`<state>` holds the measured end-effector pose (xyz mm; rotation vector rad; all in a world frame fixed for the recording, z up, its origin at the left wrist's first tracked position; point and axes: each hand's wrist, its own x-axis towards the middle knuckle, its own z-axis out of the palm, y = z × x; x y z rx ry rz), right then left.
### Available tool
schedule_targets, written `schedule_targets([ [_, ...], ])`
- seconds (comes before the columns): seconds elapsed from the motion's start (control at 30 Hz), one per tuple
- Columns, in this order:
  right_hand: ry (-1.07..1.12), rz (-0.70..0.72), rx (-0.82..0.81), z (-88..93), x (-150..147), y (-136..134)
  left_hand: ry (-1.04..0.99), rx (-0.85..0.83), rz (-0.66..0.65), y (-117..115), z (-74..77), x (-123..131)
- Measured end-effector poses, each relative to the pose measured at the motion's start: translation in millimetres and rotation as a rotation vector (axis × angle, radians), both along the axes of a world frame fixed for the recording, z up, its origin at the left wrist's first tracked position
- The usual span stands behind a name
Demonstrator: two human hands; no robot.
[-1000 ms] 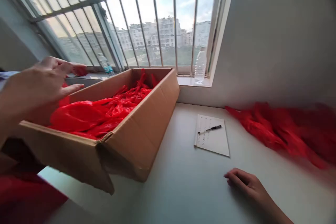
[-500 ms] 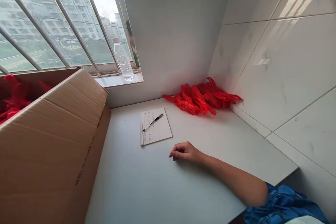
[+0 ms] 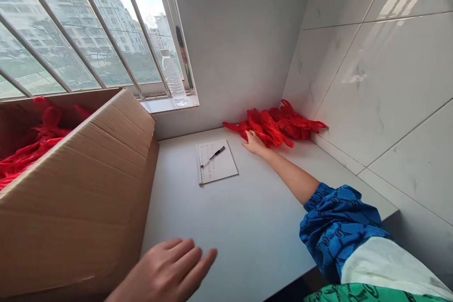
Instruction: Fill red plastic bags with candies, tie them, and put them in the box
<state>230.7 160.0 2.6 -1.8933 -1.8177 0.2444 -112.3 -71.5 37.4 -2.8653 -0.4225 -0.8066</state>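
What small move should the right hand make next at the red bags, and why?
Probably grip the nearest bag and draw it back. The right hand lies stretched out at the near edge of the pile of red bags in the corner, touching it; no firm grip shows yet. The left hand hovers open beside the cardboard box.

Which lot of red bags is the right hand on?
The loose heap in the far corner by the tiled wall; the right hand touches its near edge. The boxed bags lie apart, left.
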Motion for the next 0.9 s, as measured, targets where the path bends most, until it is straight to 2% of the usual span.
schedule_targets([
  [0.1, -0.068, -0.092, -0.013, -3.3, 8, 3, 0.108, -0.031, -0.055, 4, -27.5, 32],
  [0.2, -0.106, -0.131, -0.004, 0.9, 19, -5, 0.109, -0.058, -0.073, 8, -50.4, 51],
  [0.3, -0.106, -0.149, 0.080, 16.9, 25, -17, 0.096, -0.080, -0.078, 14, -60.2, 54],
  [0.4, -0.082, -0.139, 0.213, 39.5, 24, -37, 0.024, -0.183, -0.038, 27, -58.3, 49],
  [0.5, 0.067, 0.032, 0.351, 59.1, 13, -65, -0.138, -0.452, 0.111, 46, -53.0, 47],
  [0.6, 0.306, 0.299, 0.350, 67.5, -6, -94, -0.350, -0.885, 0.286, 69, -53.6, 52],
  [0.67, 0.386, 0.420, 0.274, 64.1, -20, -109, -0.508, -1.132, 0.336, 83, -58.9, 57],
  [0.73, 0.410, 0.497, 0.200, 54.4, -33, -119, -0.622, -1.246, 0.344, 92, -66.4, 60],
  [0.9, 0.444, 0.547, 0.102, 23.1, -41, -130, -0.656, -1.190, 0.390, 96, -81.6, 57],
])
